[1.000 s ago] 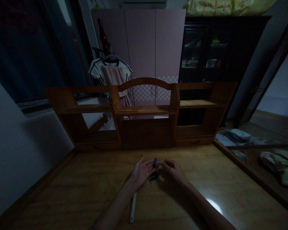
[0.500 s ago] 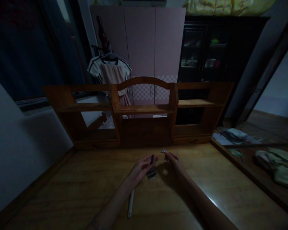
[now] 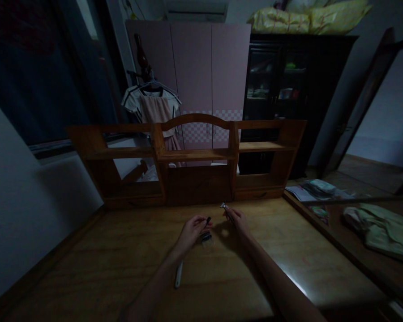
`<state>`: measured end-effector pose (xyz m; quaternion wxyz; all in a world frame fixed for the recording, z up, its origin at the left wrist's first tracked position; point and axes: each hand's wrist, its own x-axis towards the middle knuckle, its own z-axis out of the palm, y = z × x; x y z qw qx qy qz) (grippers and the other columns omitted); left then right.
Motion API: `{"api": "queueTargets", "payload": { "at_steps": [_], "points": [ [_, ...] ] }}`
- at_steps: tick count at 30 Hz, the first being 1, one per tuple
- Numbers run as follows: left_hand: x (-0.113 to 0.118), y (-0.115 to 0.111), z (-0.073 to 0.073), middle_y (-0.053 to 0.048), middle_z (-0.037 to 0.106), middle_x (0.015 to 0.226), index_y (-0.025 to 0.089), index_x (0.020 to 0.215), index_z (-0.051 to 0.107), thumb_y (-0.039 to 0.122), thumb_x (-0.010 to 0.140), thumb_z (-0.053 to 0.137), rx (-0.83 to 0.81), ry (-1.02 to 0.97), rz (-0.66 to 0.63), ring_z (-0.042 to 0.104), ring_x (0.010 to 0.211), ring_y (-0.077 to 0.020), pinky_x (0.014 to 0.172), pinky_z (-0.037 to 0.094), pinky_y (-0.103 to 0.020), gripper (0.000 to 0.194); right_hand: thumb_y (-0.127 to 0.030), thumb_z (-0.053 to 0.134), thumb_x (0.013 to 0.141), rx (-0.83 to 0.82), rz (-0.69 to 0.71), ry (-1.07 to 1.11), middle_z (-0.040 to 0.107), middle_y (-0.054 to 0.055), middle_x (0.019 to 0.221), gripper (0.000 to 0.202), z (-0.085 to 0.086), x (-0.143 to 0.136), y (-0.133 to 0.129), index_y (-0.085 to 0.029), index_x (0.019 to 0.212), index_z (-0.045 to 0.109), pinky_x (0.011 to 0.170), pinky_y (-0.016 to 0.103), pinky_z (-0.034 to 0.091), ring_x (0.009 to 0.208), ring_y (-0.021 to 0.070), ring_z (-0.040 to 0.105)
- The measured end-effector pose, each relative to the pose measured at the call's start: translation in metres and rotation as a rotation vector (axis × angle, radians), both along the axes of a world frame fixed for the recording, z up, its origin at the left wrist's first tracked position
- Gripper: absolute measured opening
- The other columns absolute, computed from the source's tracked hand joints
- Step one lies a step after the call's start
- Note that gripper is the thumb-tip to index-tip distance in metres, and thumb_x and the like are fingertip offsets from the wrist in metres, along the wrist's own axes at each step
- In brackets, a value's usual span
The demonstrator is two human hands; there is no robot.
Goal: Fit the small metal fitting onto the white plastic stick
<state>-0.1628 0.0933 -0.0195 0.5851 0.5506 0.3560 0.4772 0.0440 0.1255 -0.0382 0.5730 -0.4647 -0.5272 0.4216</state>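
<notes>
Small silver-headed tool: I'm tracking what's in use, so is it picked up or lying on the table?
Picked up: the right hand grips the small silver-headed tool, whose head sticks out ahead of the hand.

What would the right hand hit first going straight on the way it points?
Probably the dark lower panel in the middle of the wooden shelf unit. The silver-headed tool leading the right hand would touch first; depth is unclear.

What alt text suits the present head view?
A person's left hand pinches a small black piece and the right hand holds a silver-headed, razor-like tool above a wooden desk. Small dark items lie near the left hand; a wooden shelf unit stands behind.
</notes>
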Motion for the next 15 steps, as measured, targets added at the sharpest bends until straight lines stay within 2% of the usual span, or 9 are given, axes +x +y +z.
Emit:
{"api": "queueTargets", "payload": {
  "at_steps": [3, 5, 8, 12, 15],
  "points": [
    [-0.002, -0.013, 0.012, -0.011, 0.068, 0.092, 0.013, 0.088, 0.064, 0.04, 0.076, 0.063, 0.106, 0.235, 0.053, 0.065, 0.086, -0.0204, 0.079, 0.049, -0.031, 0.03, -0.061, 0.055, 0.076, -0.003, 0.016, 0.005, 0.048, 0.0, 0.058, 0.047, -0.001, 0.001, -0.002, -0.016, 0.069, 0.064, 0.049, 0.024, 0.028, 0.053, 0.0121, 0.042],
    [-0.004, -0.016, 0.015, -0.01, 0.069, 0.087, 0.013, 0.082, 0.067, 0.036, 0.075, 0.064, 0.201, 0.434, 0.112, 0.064, 0.081, -0.0192, 0.075, 0.048, -0.028, 0.025, -0.061, 0.055, 0.075, 0.001, 0.016, 0.003, 0.048, 0.0, 0.058, 0.046, -0.002, 0.001, -0.003, -0.016, 0.069, 0.064, 0.049, 0.024, 0.028, 0.053, 0.0121, 0.043],
    [-0.008, -0.015, 0.011, -0.008, 0.069, 0.082, 0.014, 0.079, 0.071, 0.031, 0.074, 0.062, 0.279, 0.667, 0.101, 0.063, 0.077, -0.0184, 0.071, 0.046, -0.026, 0.02, -0.061, 0.055, 0.075, -0.011, 0.012, -0.003, 0.047, -0.001, 0.057, 0.046, -0.002, 0.001, -0.004, -0.016, 0.07, 0.064, 0.048, 0.024, 0.028, 0.052, 0.0118, 0.042],
    [-0.01, -0.014, 0.004, -0.005, 0.07, 0.078, 0.016, 0.082, 0.072, 0.032, 0.076, 0.059, 0.287, 0.898, 0.035, 0.062, 0.073, -0.0176, 0.064, 0.041, -0.024, 0.022, -0.062, 0.054, 0.074, -0.023, 0.015, -0.012, 0.049, 0.0, 0.058, 0.047, -0.001, 0.001, -0.005, -0.016, 0.07, 0.065, 0.049, 0.024, 0.029, 0.054, 0.0121, 0.043],
    [-0.01, -0.012, 0.004, -0.004, 0.07, 0.077, 0.018, 0.08, 0.072, 0.032, 0.075, 0.059, 0.347, 1.034, 0.072, 0.061, 0.074, -0.0171, 0.06, 0.037, -0.023, 0.02, -0.063, 0.054, 0.073, -0.028, 0.019, -0.012, 0.049, 0.0, 0.058, 0.048, 0.0, 0.001, -0.005, -0.016, 0.07, 0.065, 0.05, 0.024, 0.029, 0.054, 0.0123, 0.043]
  ]
}}
